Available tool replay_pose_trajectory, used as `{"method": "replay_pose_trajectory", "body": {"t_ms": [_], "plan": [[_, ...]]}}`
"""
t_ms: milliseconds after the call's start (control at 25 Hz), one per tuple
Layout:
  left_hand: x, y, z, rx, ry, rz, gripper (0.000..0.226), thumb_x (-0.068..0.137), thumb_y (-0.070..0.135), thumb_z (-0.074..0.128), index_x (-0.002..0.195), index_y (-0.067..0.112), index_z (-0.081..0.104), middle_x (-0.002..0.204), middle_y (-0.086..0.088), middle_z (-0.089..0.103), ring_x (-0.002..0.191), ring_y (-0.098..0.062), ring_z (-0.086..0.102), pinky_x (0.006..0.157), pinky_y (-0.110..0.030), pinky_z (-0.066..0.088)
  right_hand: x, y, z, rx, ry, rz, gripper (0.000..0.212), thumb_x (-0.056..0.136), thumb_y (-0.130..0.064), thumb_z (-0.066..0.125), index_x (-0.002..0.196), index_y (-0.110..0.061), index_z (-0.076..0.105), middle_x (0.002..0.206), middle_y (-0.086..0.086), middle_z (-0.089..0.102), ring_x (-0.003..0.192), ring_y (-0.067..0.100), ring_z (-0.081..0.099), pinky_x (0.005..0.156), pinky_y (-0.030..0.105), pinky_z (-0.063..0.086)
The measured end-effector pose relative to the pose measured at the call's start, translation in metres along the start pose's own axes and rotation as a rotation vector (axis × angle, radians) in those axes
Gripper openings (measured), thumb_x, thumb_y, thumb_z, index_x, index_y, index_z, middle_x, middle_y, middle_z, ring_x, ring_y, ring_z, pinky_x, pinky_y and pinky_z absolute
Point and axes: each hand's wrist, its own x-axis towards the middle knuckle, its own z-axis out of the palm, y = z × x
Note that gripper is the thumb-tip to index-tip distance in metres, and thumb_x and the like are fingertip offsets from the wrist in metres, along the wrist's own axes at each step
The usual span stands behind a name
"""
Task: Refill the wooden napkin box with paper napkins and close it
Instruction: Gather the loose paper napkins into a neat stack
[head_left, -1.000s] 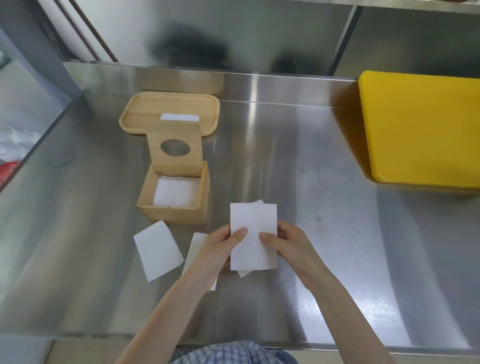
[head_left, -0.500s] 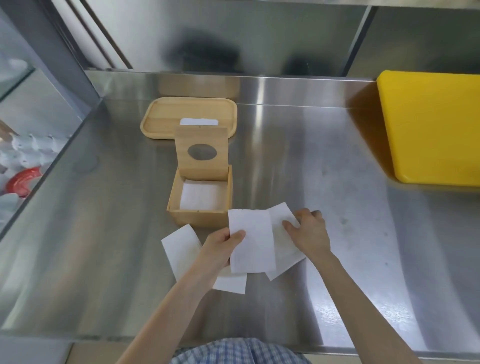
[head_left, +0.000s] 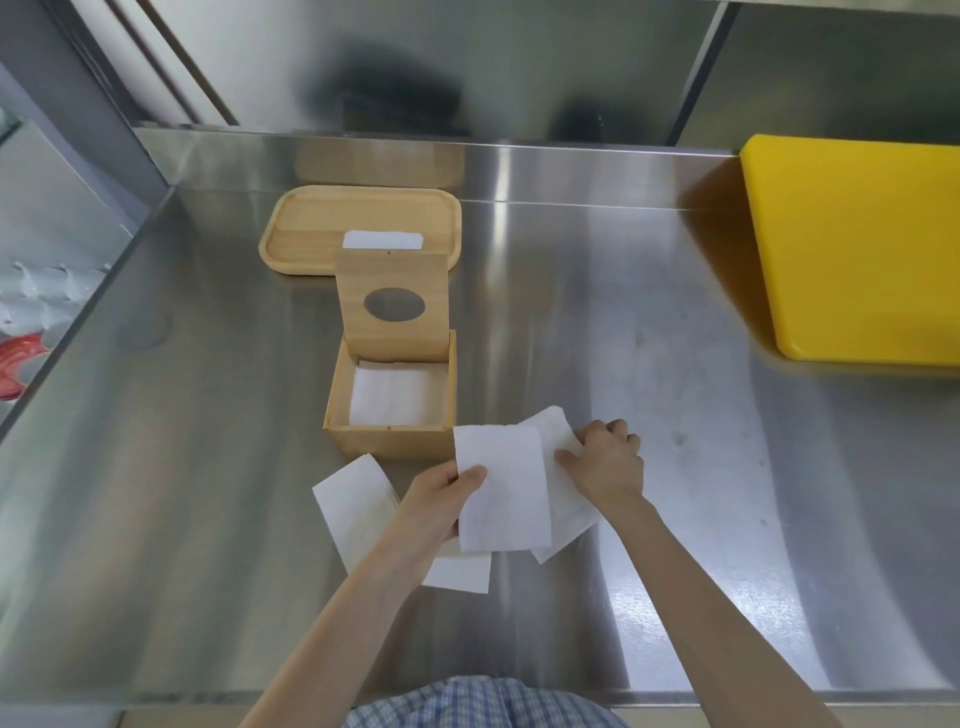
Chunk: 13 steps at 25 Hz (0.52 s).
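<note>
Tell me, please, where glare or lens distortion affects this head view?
Head view: bright glare streaks run down the steel counter behind and right of the napkin box; dark blurry reflections smear the back wall; wide-angle distortion bows the counter's edges; the napkin in the left hand stays sharp.

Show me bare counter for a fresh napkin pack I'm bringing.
Widest bare patch: between the napkin box and the yellow board. A second lies left of the box, toward the counter edge. Crowded: in front of the box, where both hands and loose napkins lie.
</note>
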Motion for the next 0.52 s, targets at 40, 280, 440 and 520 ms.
{"method": "replay_pose_trajectory", "body": {"t_ms": [40,280,440,520], "plan": [[0.0,-0.001,0.0,0.005,0.003,-0.003,0.018,0.096,0.02,0.047,0.095,0.016,0.065,0.111,-0.007,0.068,0.105,-0.024,0.062,0.088,-0.031,0.05,0.0,0.0,0.0,0.014,-0.002,-0.008,0.035,0.087,-0.024,0.055,0.116,-0.005,0.055,0.126,0.016,0.048,0.118,0.035,0.041,0.098,0.041,0.04],[-0.002,-0.003,-0.002,-0.002,0.019,-0.016,0.017,0.096,0.019,0.047,0.094,0.017,0.064,0.11,-0.006,0.067,0.108,-0.025,0.062,0.09,-0.032,0.05,-0.006,-0.005,-0.013,0.344,-0.034,0.004,0.032,0.085,-0.009,0.052,0.116,-0.001,0.052,0.115,0.017,0.061,0.109,0.034,0.055,0.077,0.03,0.039],[-0.003,-0.002,-0.002,-0.027,0.024,-0.025,0.017,0.096,0.019,0.047,0.096,0.018,0.064,0.107,-0.002,0.067,0.107,-0.023,0.061,0.084,-0.027,0.049,-0.016,-0.004,-0.027,0.524,-0.034,0.001,0.025,0.088,-0.013,0.051,0.106,0.002,0.059,0.092,0.009,0.057,0.085,0.026,0.05,0.06,0.027,0.036],[-0.002,-0.002,-0.003,-0.052,0.019,-0.027,0.017,0.096,0.02,0.047,0.094,0.02,0.064,0.107,-0.001,0.067,0.106,-0.022,0.061,0.083,-0.027,0.05,-0.024,-0.001,-0.035,0.698,-0.059,0.02,0.023,0.088,-0.014,0.052,0.103,0.0,0.06,0.091,0.007,0.058,0.083,0.023,0.051,0.065,0.027,0.039]]}}
